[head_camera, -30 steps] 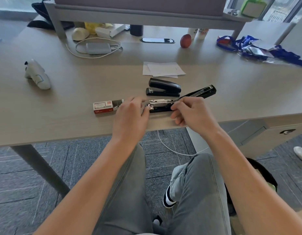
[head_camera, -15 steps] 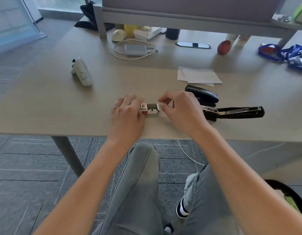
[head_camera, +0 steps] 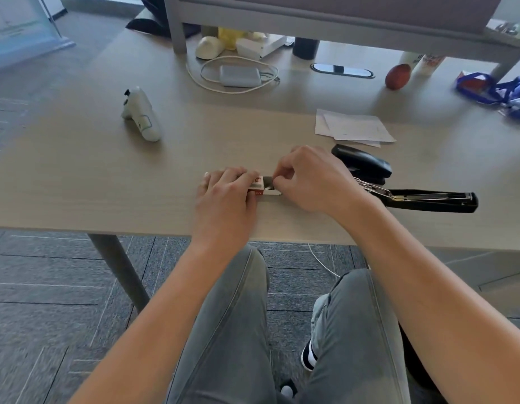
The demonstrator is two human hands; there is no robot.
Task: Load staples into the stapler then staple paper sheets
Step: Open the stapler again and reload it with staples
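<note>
A small red and white staple box (head_camera: 260, 186) lies on the desk near its front edge. My left hand (head_camera: 225, 196) grips the box's left end. My right hand (head_camera: 310, 180) pinches at the box's open right end, where grey staples show. The black stapler (head_camera: 428, 198) lies swung open flat to the right, its metal staple channel facing up. A second black stapler (head_camera: 362, 166), closed, sits just behind it. White paper sheets (head_camera: 353, 128) lie farther back on the desk.
A white controller (head_camera: 142, 115) stands at the left of the desk (head_camera: 92, 182). A grey charger with a white cable (head_camera: 238, 75), a red fruit (head_camera: 398, 76) and blue lanyards (head_camera: 498, 88) lie at the back under a raised shelf.
Both hands left the open stapler and went left to the staple box. My left hand now holds the box and my right works at its open end. The view has shifted left.
</note>
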